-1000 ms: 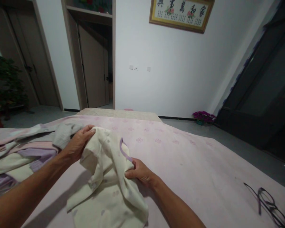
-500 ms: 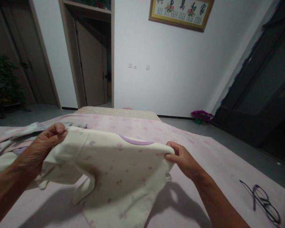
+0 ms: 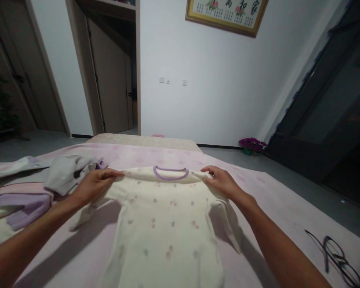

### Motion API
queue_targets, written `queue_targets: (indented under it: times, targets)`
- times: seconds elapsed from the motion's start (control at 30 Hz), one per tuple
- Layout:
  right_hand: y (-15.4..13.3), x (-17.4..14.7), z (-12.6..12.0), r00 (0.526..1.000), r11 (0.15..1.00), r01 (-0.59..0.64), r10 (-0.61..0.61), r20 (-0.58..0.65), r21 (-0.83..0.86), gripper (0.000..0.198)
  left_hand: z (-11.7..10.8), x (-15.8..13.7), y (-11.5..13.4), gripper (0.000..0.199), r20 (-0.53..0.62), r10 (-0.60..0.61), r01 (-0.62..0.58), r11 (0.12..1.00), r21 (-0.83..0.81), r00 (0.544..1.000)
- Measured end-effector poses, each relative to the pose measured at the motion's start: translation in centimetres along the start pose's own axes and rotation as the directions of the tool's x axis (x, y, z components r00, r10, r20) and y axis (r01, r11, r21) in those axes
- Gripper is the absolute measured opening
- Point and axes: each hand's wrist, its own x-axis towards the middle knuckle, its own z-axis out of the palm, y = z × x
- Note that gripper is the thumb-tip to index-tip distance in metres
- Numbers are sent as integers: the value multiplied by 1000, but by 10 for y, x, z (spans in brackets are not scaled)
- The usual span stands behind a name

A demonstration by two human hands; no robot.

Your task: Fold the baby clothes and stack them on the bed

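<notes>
A cream long-sleeved children's shirt (image 3: pixel 165 224) with small printed motifs and a purple-trimmed neckline is spread out in front of me. My left hand (image 3: pixel 99 182) pinches its left shoulder, and my right hand (image 3: pixel 220 180) grips the opposite shoulder. Both sleeves hang down at the sides, and the lower part of the shirt runs out of the bottom of the view. Under it lies a pink patterned sheet (image 3: pixel 252 232). Close beside my left forearm is a pile of clothes (image 3: pixel 27 192) in grey, pink, lilac and white.
Black-framed glasses (image 3: pixel 336 256) lie on the sheet at the right. Beyond the far edge stand a wall with a framed picture (image 3: pixel 225 16), a partly open door (image 3: pixel 109 76) and purple flowers (image 3: pixel 252 145) on the floor. Dark glass panels (image 3: pixel 318 100) are at the right.
The shirt, bunched and tilted before, now hangs straighter with its neckline centred and its front facing me. My left hand has moved right, nearer the neckline; my right hand has shifted slightly upward.
</notes>
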Motion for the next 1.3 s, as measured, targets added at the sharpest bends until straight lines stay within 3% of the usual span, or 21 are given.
queue_targets:
  times: [0.13, 0.27, 0.37, 0.57, 0.7, 0.8, 0.87, 1.03, 1.17, 1.3]
  targets:
    - [37, 17, 52, 993, 947, -31, 65, 94, -321, 29, 40, 23, -45, 29, 101, 74, -111, 888, 447, 992]
    - [45, 33, 71, 995, 878, -51, 84, 48, -476, 22, 55, 37, -61, 39, 134, 123, -181, 711, 680, 983]
    - [45, 48, 76, 992, 865, -105, 123, 4, -491, 26, 60, 47, -62, 41, 167, 125, -208, 606, 768, 978]
    - [64, 48, 81, 948, 922, -263, 302, 101, -283, 35, 79, 39, -60, 43, 190, 168, -252, 557, 791, 967]
    - [85, 29, 68, 918, 938, -292, 330, 221, -188, 40, 103, -2, -54, 41, 339, 304, -456, 596, 662, 890]
    - [91, 20, 56, 894, 932, -300, 349, 280, -203, 30, 120, -31, -51, 44, 453, 279, -516, 637, 573, 847]
    - [92, 20, 49, 895, 914, -303, 370, 247, -271, 26, 126, -43, -52, 49, 508, 209, -511, 633, 581, 836]
    - [80, 23, 44, 936, 823, -316, 352, -13, -472, 40, 129, -56, -56, 56, 516, 134, -492, 570, 658, 846]
    - [51, 6, 74, 977, 836, -193, 211, -22, -513, 48, 130, -64, -57, 56, 502, 139, -486, 559, 671, 853]
    - [10, -30, 128, 995, 965, -30, 53, 82, -261, 56, 133, -77, -56, 59, 482, 142, -473, 557, 683, 864]
